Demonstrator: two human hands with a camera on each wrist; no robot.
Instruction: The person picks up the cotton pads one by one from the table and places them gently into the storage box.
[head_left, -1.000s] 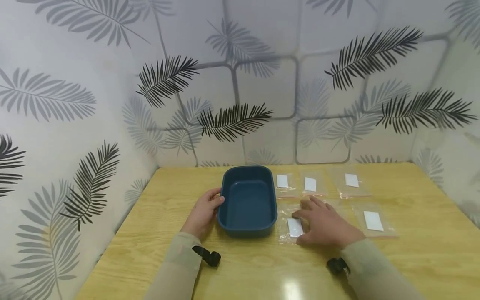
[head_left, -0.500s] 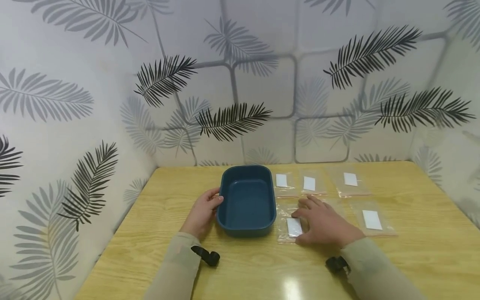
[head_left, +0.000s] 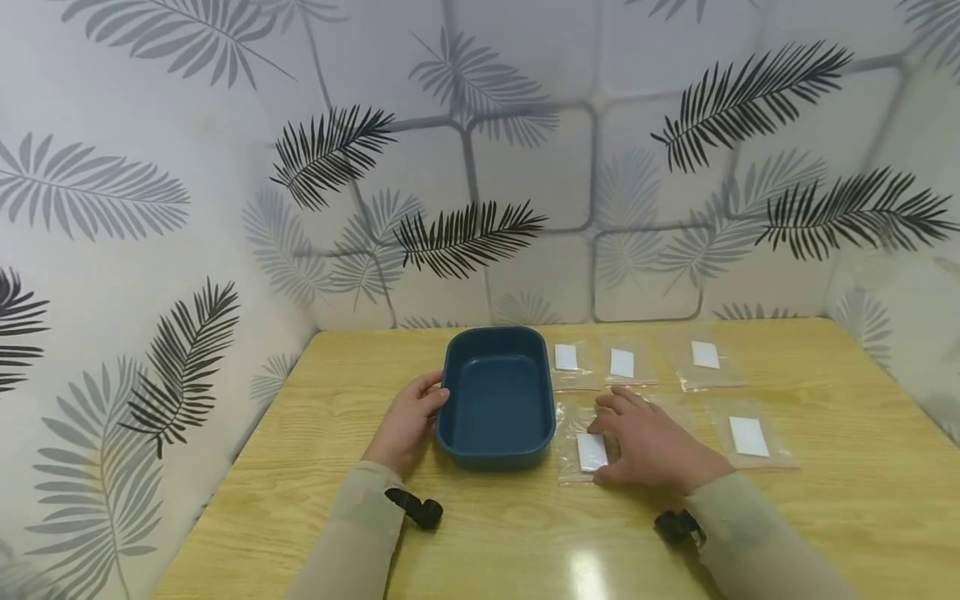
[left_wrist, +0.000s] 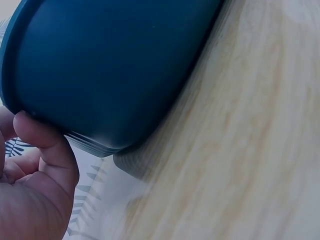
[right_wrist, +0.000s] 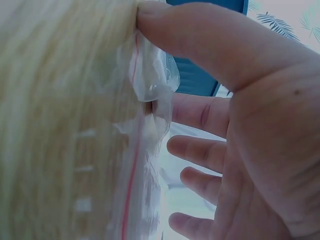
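A dark blue rectangular tub (head_left: 495, 408) stands on the table. At its left side is my left hand (head_left: 408, 421), with thumb and bent fingers holding the wall near the rim; the left wrist view shows the thumb against the tub (left_wrist: 115, 65). To the right of the tub lies a clear zip bag (head_left: 567, 471) with a white card (head_left: 592, 452) inside. My right hand (head_left: 648, 446) reaches over this bag, thumb and index finger touching it and spread apart. In the right wrist view the plastic bag (right_wrist: 152, 75) looks wrinkled between them, and the other fingers extend loosely.
Along the back lie three zip bags with white cards: a left bag (head_left: 576, 379), a middle bag (head_left: 641, 371) and a right bag (head_left: 712, 375). Another bag (head_left: 776, 454) lies right of my right hand. Clear plastic (head_left: 678, 408) shows behind that hand. Patterned walls border the wooden table (head_left: 300, 433).
Both hands, the tub and the bags keep their places. Only the head view has shifted slightly.
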